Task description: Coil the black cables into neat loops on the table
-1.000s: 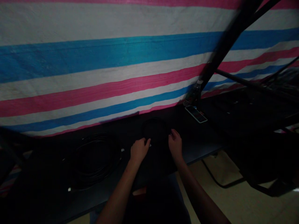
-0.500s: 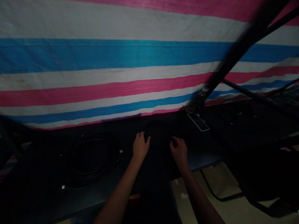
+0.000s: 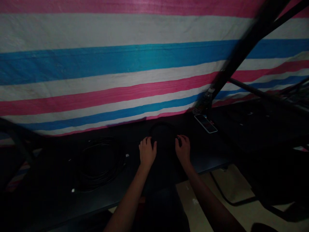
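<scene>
Between my two hands a dark looped cable (image 3: 163, 123) lies on the black table (image 3: 212, 156), hard to make out in the dim light. My left hand (image 3: 147, 149) is at the loop's left side, fingers curled around it and thumb apart. At the right side my right hand (image 3: 182, 147) has thumb and fingers bent together on the loop. Further left rests a larger coil of black cable (image 3: 96, 180) with small white tips.
A phone (image 3: 206, 123) lies right of my hands, with a clear bottle (image 3: 204, 102) behind it. Striped sheeting (image 3: 125, 64) hangs behind the table. A dark slanted metal post (image 3: 238, 61) rises at the right.
The view has shifted and tilted slightly. My right hand has moved a little up and left, and my left hand stays beside the loop.
</scene>
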`<state>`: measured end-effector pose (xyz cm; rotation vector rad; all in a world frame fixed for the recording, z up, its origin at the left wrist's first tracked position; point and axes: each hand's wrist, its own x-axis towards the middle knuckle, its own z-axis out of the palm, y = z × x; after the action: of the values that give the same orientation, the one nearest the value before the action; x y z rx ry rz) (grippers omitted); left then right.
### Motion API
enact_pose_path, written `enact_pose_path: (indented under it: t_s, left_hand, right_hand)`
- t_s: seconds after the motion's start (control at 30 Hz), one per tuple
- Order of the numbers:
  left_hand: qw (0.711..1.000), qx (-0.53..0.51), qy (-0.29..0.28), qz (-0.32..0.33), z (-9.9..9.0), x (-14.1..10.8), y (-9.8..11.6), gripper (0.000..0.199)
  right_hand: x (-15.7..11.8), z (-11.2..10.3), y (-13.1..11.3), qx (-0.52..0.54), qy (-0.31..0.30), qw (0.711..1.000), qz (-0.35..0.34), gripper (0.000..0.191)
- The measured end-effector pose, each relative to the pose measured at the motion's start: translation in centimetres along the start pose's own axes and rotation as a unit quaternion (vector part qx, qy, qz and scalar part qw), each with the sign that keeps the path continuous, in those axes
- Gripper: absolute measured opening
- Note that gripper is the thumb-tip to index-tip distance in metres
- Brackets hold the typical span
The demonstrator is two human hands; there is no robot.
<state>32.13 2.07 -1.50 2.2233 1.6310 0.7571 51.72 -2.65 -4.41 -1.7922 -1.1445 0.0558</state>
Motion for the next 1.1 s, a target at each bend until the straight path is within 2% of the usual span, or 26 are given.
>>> enact_pose_path:
  t_s: [0.3, 0.47, 0.57, 0.67, 0.77, 0.87, 0.93, 1.0, 1.1]
  left_hand:
    - [0.998, -0.026, -0.023, 0.048, -1.0, -3.6, -0.2, 0.032]
    - [0.99, -0.093, -0.054, 0.088, -1.7, -5.2, -1.5, 0.035]
    - [0.985, -0.143, -0.056, 0.075, -2.2, -6.1, -2.7, 0.032]
    - [0.974, -0.208, -0.071, 0.058, -3.1, -7.3, -3.4, 0.024]
    - [0.948, -0.306, -0.077, 0.046, -5.6, -8.8, -3.7, 0.022]
    - [0.933, -0.357, -0.047, 0.02, -9.8, -9.9, -5.4, 0.021]
    - [0.941, -0.338, 0.0, -0.011, -12.9, -10.0, -7.9, 0.02]
    - [0.953, -0.292, 0.053, -0.053, -15.5, -9.7, -11.2, 0.02]
    - [0.97, -0.184, 0.118, -0.11, -18.0, -8.8, -16.7, 0.024]
  right_hand:
    - [-0.5, -0.1, 0.5, 0.01, -0.003, 1.0, 0.021, 0.037]
    - [-2.6, -0.6, 0.2, -0.006, 0.006, 1.0, 0.017, 0.039]
    - [-4.0, -1.3, 0.2, -0.033, 0.012, 0.999, 0.004, 0.039]
    - [-4.1, -2.0, 0.0, -0.074, 0.011, 0.997, -0.021, 0.039]
    - [-3.2, -2.2, -0.6, -0.119, -0.007, 0.991, -0.061, 0.04]
    - [-2.6, -1.4, -1.8, -0.163, -0.034, 0.982, -0.092, 0.041]
    - [-2.5, -0.5, -2.4, -0.185, -0.049, 0.976, -0.102, 0.041]
    - [-2.2, 0.4, -2.8, -0.2, -0.054, 0.973, -0.101, 0.041]
    - [-1.1, 1.3, -2.3, -0.216, -0.041, 0.973, -0.07, 0.045]
